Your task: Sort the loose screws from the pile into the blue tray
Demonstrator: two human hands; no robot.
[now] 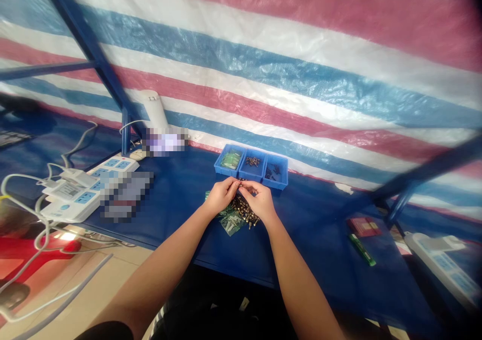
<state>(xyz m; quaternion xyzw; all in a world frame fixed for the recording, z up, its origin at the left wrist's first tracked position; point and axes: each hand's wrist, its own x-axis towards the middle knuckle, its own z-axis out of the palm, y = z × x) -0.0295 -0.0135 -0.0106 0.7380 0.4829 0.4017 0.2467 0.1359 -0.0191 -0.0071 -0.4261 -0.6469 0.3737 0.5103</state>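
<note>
My left hand (pixel 221 195) and my right hand (pixel 259 201) meet fingertip to fingertip over the blue table (pixel 316 229), pinching a small dark metal part (pixel 240 182) between them. Just below the hands lies a heap of small brass-coloured parts (pixel 244 213) beside clear green-tinted bags (pixel 231 223). Behind the hands stand three small blue bins (pixel 251 167): the left one holds green bags, the middle one brass parts, the right one dark parts.
White power strips (pixel 88 187) with cables lie at the left, another power strip (pixel 446 264) at the right edge. A green pen-like object (pixel 362 250) and a red card (pixel 363 226) lie to the right. Blue frame posts (pixel 125 129) and a striped tarp (pixel 301 53) stand behind.
</note>
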